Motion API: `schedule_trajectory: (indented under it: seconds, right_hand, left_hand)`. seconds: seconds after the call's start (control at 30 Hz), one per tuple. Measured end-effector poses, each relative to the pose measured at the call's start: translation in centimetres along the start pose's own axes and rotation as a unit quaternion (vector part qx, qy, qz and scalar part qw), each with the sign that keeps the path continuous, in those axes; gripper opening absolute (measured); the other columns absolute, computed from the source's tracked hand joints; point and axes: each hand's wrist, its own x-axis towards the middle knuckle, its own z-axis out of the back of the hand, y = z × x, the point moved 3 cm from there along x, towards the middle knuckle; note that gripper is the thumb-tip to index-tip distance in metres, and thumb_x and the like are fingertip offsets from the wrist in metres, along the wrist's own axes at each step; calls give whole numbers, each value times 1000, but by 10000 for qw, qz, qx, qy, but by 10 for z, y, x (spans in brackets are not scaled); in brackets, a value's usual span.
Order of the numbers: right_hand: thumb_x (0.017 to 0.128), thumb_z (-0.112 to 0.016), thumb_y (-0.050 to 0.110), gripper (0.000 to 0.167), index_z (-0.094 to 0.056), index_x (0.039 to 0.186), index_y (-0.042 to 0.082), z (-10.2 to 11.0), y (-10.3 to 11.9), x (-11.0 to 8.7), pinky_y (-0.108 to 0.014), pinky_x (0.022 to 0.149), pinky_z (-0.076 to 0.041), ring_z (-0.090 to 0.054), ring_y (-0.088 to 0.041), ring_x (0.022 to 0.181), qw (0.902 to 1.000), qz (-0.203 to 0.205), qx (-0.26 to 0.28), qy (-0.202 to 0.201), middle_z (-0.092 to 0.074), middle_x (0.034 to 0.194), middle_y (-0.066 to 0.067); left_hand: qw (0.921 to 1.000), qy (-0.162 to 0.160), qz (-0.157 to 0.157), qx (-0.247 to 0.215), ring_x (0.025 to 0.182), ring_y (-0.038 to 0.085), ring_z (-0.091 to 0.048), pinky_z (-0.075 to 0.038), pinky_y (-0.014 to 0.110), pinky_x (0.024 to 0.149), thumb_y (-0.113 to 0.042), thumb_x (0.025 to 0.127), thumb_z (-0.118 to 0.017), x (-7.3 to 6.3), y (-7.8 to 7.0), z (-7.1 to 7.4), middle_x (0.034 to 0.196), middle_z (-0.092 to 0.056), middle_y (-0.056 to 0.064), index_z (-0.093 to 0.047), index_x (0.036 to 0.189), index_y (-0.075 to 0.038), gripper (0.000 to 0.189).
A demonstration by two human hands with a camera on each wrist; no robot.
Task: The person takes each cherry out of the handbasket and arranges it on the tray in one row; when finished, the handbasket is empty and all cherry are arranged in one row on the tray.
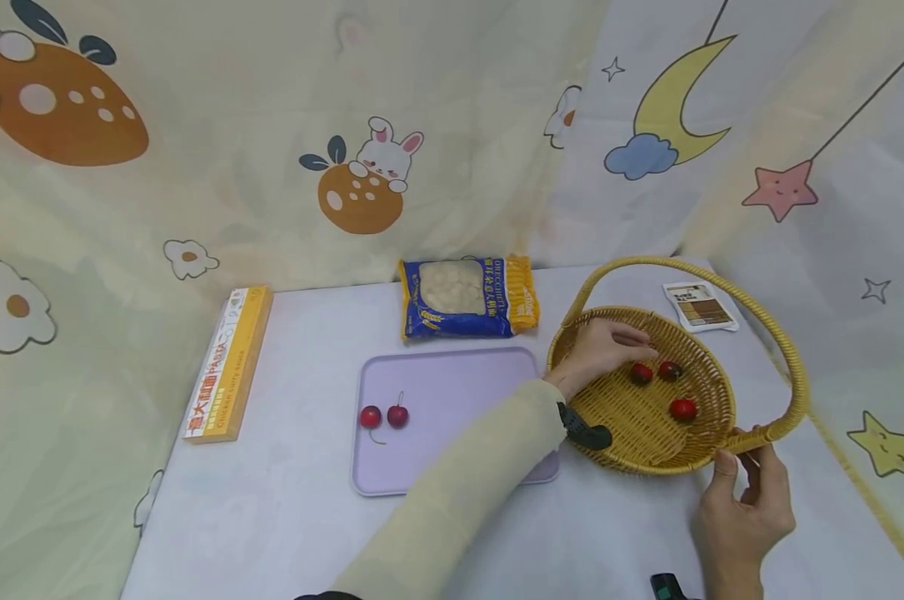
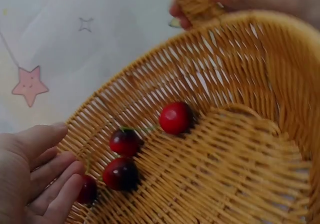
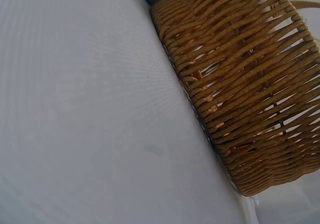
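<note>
— Right hand [image 1: 744, 508], nearest us at the table's front edge, pinches the basket [image 1: 624, 433] handle base, tilting it

— And the left hand [image 1: 597, 350]?

— Inside, fingers curled on a cherry [image 2: 89, 190]; three more [image 1: 682, 408] lie beside. Tray [image 1: 452, 475] touching the basket's left rim holds two, with open room

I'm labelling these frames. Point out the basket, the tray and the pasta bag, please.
basket [image 1: 691, 454]: head view, near rim.
tray [image 1: 452, 392]: head view, bare middle.
pasta bag [image 1: 462, 292]: head view, clear window.
</note>
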Motion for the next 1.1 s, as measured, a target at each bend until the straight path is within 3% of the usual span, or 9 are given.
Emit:
schedule_trajectory:
  seconds: [0.37, 0.53, 1.1]
  right_hand:
    - [95, -70, -7, 40, -66, 135, -2, -2, -5, -1, -17, 104, -51, -66, -13, 116, 10000, 19, 72, 16, -71, 123, -14]
    - [94, -70, -8, 39, -67, 133, -4, -7, -12, -2, -17, 103, -51, -66, -10, 116, 9998, 28, 198, 36, -70, 120, -24]
    - [94, -73, -6, 38, -68, 131, -6, 1, -33, -6, -17, 101, -53, -67, -7, 113, 9995, 36, 268, -146, -69, 119, -29]
  left_hand:
    - [9914, 149, -290, 1267, 93, -5, -66, -51, 12, 76, -25, 88, -87, 1, 2, -2, 106, -79, -12, -81, 116, -17, 30]
    - [9849, 203, -238, 1703, 97, -4, -67, -50, 11, 78, -27, 87, -88, 1, 5, 1, 110, -78, -13, -79, 121, -19, 35]
    - [9779, 424, 68, 2046, 101, 1, -67, -52, 13, 71, -21, 85, -89, 7, 12, -18, 114, -76, -13, -78, 122, -20, 38]
